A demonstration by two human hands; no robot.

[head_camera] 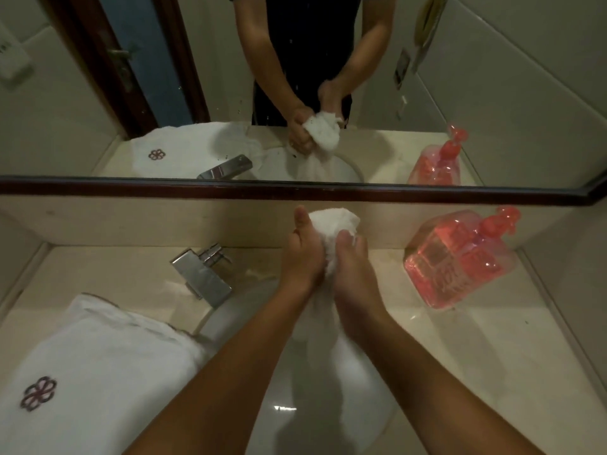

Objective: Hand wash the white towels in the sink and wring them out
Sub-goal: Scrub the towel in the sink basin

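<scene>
Wringing over the sink (377, 421): left hand (303, 257) and right hand (353, 267) both have fingers clamped round the towel (331, 221). Soaked, floppy, probably heavy, so grip the bunched middle.

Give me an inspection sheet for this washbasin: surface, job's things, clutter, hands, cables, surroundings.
Surface: beige countertop around a white sink.
Job's things: bunched towel held above the sink; folded towel with a flower emblem lying on the counter to the left.
Clutter: pink soap dispenser on the counter to the right.
Hands: left hand and right hand both grip the bunched towel.
Cables: nothing seen.
Surroundings: chrome faucet behind the sink; mirror above, reflecting the scene.
</scene>
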